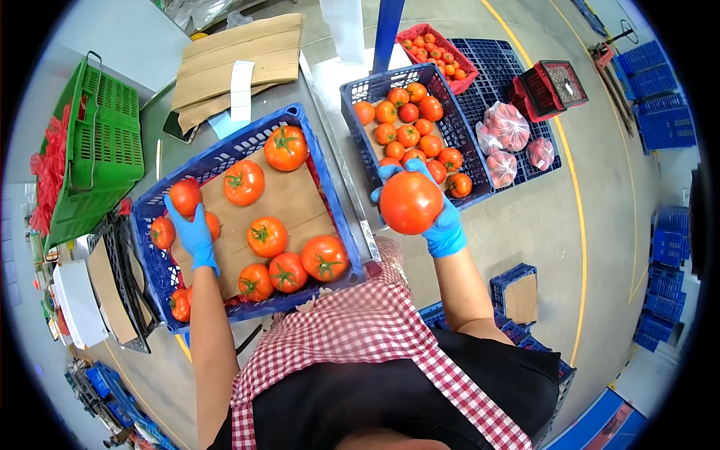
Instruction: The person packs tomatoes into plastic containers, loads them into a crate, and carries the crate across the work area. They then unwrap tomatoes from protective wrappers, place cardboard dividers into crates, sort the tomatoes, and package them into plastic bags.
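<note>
My right hand [448, 229], in a blue glove, holds a large red tomato [411, 202] up in the air, its fingers curled around it. My left hand [193, 238], gloved in the same blue, reaches into the blue crate [247, 313] and has its fingers and thumb around a tomato [184, 195] near the left wall. Several more tomatoes with green stems, one of them here [244, 182], lie apart on the cardboard liner [229, 225] of that crate. One tomato [213, 223] is partly hidden behind my left hand.
A second blue crate [469, 146] of tomatoes stands to the right, with a red crate [461, 81] of tomatoes beyond it. Bagged produce [506, 126] sits on a blue pallet [491, 60]. Cardboard [236, 56] lies behind my crate; a green crate [105, 127] is at left.
</note>
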The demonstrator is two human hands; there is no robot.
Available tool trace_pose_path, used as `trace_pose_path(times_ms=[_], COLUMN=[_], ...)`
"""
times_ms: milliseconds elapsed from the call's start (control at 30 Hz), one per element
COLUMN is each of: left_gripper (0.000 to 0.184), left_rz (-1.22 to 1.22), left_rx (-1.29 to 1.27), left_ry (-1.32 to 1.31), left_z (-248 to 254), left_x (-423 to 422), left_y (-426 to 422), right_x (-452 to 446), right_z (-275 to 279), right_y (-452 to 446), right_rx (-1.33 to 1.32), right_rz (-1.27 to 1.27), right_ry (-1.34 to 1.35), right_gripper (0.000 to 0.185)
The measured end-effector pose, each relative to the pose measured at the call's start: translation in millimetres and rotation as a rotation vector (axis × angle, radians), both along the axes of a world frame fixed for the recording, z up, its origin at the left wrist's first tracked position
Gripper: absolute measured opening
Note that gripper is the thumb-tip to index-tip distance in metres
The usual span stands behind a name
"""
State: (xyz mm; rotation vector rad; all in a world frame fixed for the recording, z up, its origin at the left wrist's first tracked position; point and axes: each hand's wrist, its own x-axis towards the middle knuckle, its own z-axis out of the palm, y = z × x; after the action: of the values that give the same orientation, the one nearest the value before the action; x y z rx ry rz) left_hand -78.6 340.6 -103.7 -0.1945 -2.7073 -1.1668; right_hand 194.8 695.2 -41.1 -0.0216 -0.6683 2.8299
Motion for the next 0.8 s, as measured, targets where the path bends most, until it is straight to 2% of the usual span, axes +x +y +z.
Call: trace_pose_path(times_ms=[67, 167, 267, 300, 500, 600, 700, 800], left_gripper=[0.079, 0.081, 0.081, 0.080, 0.080, 0.080, 0.079, 0.079], left_rz=[0.022, 0.095, 0.127, 0.130, 0.155, 0.143, 0.156, 0.160], left_rx=[-0.029, 0.005, 0.013, 0.002, -0.093, -0.097, -0.108, -0.106], left_ry=[-0.006, -0.103, -0.067, -0.071, -0.108, -0.087, -0.095, -0.089], left_z=[3.2, 10.1, -7.3, -6.0, 2.0, 1.4, 3.5, 5.2], left_x=[1.7, 1.9, -11.0, -10.5, -4.9, -3.7, -2.5, -1.0], left_y=[4.8, 9.6, -1.9, -0.3, 2.4, 3.9, 5.5, 8.1], right_x=[0.5, -1.8, -11.0, -11.0, -14.2, -9.2, -7.2, -11.8], right_z=[7.0, 12.8, 16.6, 12.2, 7.4, 0.8, -1.0, 7.6], right_y=[-7.9, -8.2, -11.2, -10.7, -14.5, -13.2, -14.0, -16.3], right_rx=[-0.047, -0.287, -0.706, -0.710, -0.598, -0.608, -0.281, -0.335], right_rz=[-0.050, 0.038, -0.039, -0.027, -0.112, -0.050, -0.095, -0.206], right_ry=[-0.020, -0.017, -0.230, -0.203, -0.313, -0.237, -0.310, -0.346], right_gripper=[0.083, 0.073, 0.066, 0.062, 0.066, 0.066, 0.067, 0.068])
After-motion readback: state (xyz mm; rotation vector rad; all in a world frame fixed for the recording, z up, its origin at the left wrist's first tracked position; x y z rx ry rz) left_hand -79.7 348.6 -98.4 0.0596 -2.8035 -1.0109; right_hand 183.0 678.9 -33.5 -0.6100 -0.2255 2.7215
